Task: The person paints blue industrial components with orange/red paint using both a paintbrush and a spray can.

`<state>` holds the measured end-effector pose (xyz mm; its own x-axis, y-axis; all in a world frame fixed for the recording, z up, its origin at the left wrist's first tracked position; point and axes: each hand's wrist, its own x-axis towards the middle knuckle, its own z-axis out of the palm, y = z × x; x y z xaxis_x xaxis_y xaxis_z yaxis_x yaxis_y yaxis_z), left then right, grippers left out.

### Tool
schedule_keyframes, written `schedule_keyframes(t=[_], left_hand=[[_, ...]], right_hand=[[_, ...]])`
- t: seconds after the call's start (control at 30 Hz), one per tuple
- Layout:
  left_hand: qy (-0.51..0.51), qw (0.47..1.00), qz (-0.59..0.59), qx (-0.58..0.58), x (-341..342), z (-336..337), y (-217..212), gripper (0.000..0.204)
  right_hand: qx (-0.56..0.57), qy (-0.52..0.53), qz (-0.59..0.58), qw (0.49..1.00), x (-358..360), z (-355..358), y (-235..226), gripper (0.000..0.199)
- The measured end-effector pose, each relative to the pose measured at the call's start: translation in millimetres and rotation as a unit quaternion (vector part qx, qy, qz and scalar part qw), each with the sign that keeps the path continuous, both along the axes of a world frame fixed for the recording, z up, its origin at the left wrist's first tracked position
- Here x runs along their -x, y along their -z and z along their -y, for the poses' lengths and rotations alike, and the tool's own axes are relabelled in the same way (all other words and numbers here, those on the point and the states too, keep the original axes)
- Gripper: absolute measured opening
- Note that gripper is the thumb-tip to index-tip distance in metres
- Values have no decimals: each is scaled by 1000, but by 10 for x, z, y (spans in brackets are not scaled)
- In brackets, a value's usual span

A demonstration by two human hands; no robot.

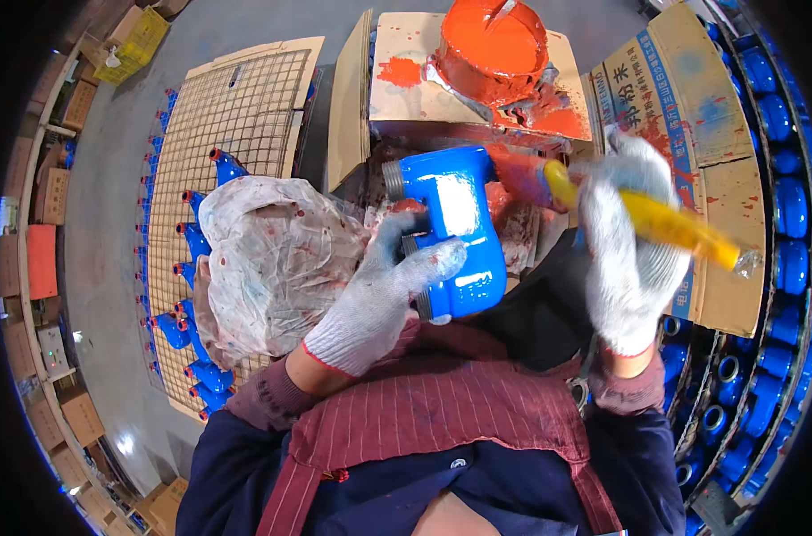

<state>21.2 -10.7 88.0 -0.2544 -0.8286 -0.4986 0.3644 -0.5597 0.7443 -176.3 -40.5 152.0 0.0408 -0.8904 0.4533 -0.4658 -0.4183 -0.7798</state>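
My left hand point(361, 299), in a white knitted glove smudged with dark stains, is closed around a glossy blue pipe fitting point(464, 241) with threaded ends on its left side. In my gloved right hand point(625, 268) is a paintbrush point(683, 234) with a yellow handle, held tilted. Its red head is smeared by motion and meets the right upper edge of the fitting; whether it touches cannot be told. Beyond the fitting stands a round paint bucket point(486, 85) of bright orange-red paint, coated with drips, with a stick-like tool in it.
The bucket rests on a paint-spotted cardboard box point(406, 98). A crumpled, stained white plastic bag point(276, 259) lies to the left, beside a wire grid point(245, 112) with several blue parts with red ends. At right are a cardboard flap point(723, 196) and racks of blue fittings point(790, 210).
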Motion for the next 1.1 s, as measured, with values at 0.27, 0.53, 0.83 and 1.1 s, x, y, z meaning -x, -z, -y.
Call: schedule_keyframes(t=[0.27,0.53,0.83,1.1], left_hand=[[123,875,-430,-187,-15,-121,-231,59],[58,740,-582,-331,-227,-497,1112,50],[90,838,-457,-283,-255,-117,665,55],[66,788,-546,-276,-425,133,609,57]], right_hand=[[103,-74,0,992,426,-191,228,15],[70,-131,100,984,1047,115,155,22],[138,-252,-43,957,623,220,-243,15],[140,-174,-39,974,524,546,-125,18]])
